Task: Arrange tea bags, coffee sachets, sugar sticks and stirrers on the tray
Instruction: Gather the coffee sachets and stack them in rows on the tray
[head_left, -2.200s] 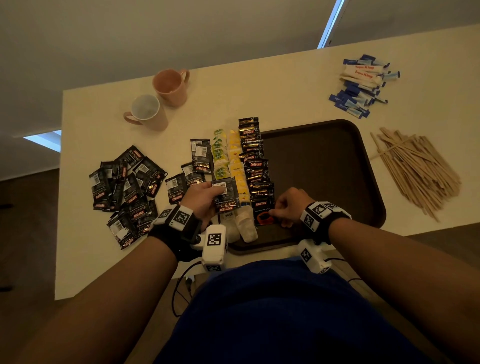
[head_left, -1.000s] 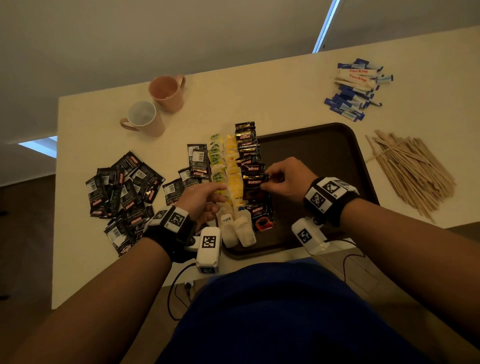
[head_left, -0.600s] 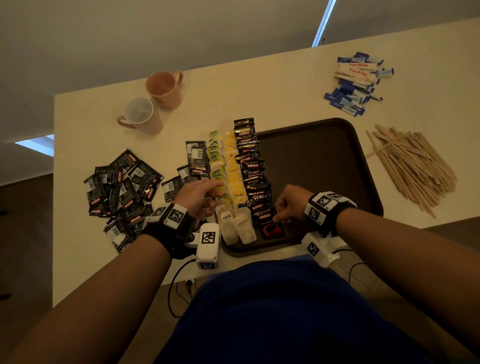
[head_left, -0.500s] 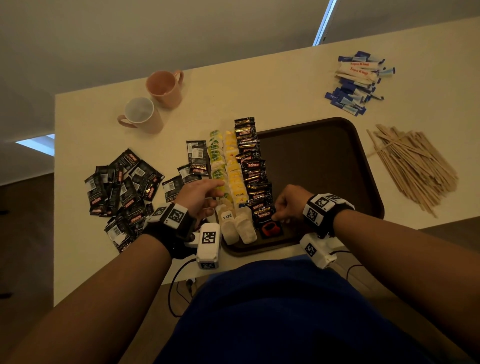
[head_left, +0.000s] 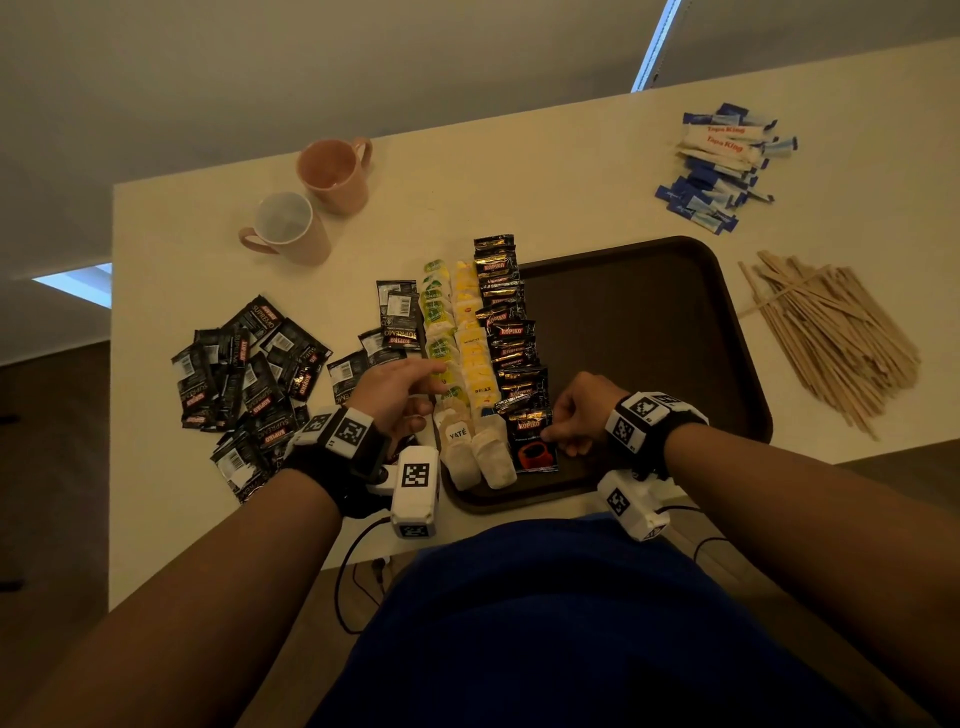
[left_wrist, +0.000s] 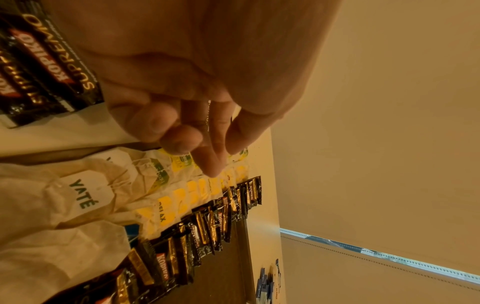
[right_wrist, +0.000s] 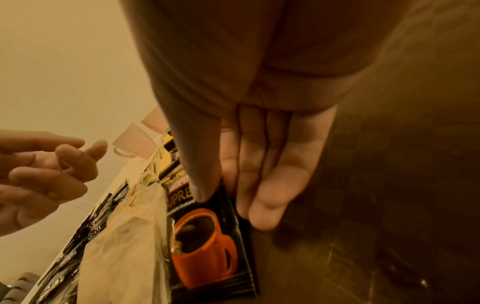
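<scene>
- The tray (head_left: 649, 332) is dark brown and lies on the pale tabletop (head_left: 519, 182), at the near edge, in front of the person.
- Along the tray's 9 o'clock side stand three rows: tea bags (head_left: 441, 332) with green tags, tea bags with yellow tags (head_left: 475, 353), and a row of black and gold coffee sachets (head_left: 506, 322).
- The nearest coffee sachet (head_left: 532, 439), with an orange cup printed on it, lies flat at the 6 o'clock end of that row.
- The right hand (head_left: 582, 410) pinches this sachet at its 3 o'clock edge: in the right wrist view the thumb (right_wrist: 200, 164) presses on top and the fingers (right_wrist: 265, 181) are at its side, so the grip is narrow and holds the sachet.
- The left hand (head_left: 395, 389) hovers over the tea bags with the fingers loosely spread; its grip is wide and holds nothing.
- A loose heap of more black coffee sachets (head_left: 244, 374) lies at 9 o'clock from the tray, on the tabletop.
- The sugar sticks (head_left: 722, 166), blue and white, lie in a pile at 1 o'clock from the tray.
- The wooden stirrers (head_left: 831, 338) lie in a heap at 3 o'clock, just beside the tray.
- Two pink mugs (head_left: 311, 208) stand at 11 o'clock, close together.
</scene>
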